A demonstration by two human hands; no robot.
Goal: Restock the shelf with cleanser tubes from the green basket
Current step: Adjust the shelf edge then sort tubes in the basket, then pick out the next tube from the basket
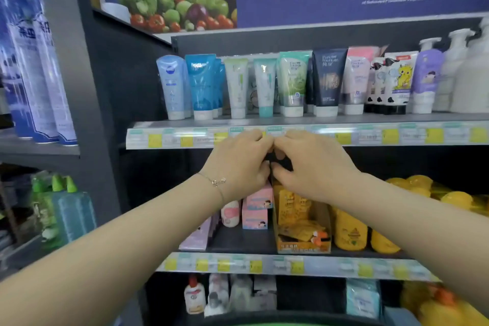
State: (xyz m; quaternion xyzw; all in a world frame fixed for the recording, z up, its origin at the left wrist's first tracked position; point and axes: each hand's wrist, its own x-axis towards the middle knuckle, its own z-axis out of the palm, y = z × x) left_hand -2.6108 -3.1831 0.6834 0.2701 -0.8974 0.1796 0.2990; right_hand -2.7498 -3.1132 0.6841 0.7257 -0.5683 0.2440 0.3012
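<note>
progress: cleanser tubes [266, 87] line shelf [370, 117], seemingly mid-restock | left hand [238, 164], right hand [312, 167]: fingers [258, 137] curled together, hold unclear | green basket [277, 324]: contents hidden

Bright even light; edges blurred, wide-angle bowing.

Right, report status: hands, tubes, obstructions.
Left hand and right hand curled together before the price-label rail, contents unclear. Upright plastic cleanser tubes line top shelf. Nothing in the way.
</note>
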